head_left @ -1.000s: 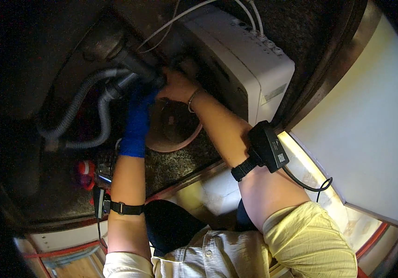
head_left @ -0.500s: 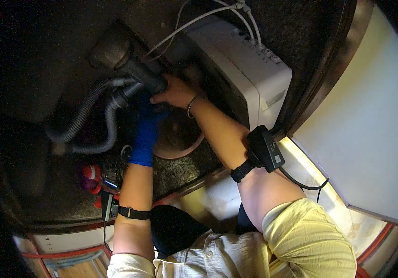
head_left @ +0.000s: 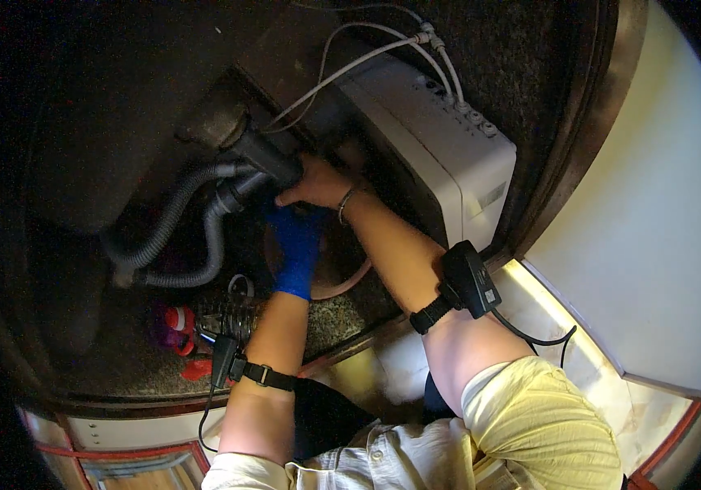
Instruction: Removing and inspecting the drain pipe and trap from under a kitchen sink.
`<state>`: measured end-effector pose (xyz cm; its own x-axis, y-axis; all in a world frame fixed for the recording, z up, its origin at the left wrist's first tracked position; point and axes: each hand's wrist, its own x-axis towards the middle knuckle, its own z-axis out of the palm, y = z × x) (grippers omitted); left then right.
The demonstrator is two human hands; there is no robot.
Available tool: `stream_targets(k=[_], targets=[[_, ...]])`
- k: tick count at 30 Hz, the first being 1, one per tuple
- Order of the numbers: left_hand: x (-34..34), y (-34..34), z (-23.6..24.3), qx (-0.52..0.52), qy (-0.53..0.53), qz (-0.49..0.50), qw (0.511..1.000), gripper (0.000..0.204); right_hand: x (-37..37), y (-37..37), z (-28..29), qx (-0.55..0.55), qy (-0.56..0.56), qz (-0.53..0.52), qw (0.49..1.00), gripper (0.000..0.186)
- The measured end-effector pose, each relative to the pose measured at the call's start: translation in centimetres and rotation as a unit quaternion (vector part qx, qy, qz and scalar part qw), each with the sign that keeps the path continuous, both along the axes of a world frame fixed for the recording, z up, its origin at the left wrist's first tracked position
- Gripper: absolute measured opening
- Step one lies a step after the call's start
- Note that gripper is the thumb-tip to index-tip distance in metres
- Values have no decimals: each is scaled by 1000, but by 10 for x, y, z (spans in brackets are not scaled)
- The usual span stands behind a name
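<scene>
Drainpipe [head_left: 273, 161], grey, smooth-walled, apparently plastic; located under the sink, slanting down and right from a round drain fitting [head_left: 232, 129] with a stained rim. Branches: two ribbed grey hoses, an upper hose [head_left: 172, 211] and a lower hose [head_left: 214, 237], both joined at its left side and looping down toward the cabinet floor [head_left: 342, 314].

Right grip [head_left: 322, 181]: bare hand, curled about the pipe's lower end, thumb on the near side, bracelet at the wrist.

Left grip [head_left: 295, 235]: blue-gloved, just below the pipe's lower end; fingertips lost in shadow, so whether they grasp anything cannot be told.

Handling, as judged: pipe light and stiff, liable to turn slick if wet; hoses soft and bendable, likely to tug sideways on the joint. Threads or collars, if plastic, could crack under force. Best hold: around the straight lower length, close to its end, with a second hold steadying the branch joint; ribbed lengths are poor for leverage.

Adjacent stock: white boxy unit [head_left: 416, 114] to the right, with pale thin tubes [head_left: 367, 60]; pinkish hose [head_left: 344, 286] behind the glove; red-capped item [head_left: 176, 318] at lower left.
</scene>
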<state>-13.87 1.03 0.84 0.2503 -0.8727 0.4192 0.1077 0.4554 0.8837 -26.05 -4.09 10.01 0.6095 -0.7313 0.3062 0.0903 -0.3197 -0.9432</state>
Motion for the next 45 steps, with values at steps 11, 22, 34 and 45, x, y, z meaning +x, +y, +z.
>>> stream_targets(k=[11,22,34,45], targets=[[12,-24,-28,-35,322,-143,935,46,3,-6,0,-44,16,30,998,77],[5,-11,-20,60,-288,129,947,57,4,-10,2,-58,37,16,997,70],[39,-9,-51,113,-479,198,848,46,-8,6,12,-11,29,-60,998,72],[49,-42,-69,219,-164,85,958,37,-13,-23,-7,13,-48,50,998,73]])
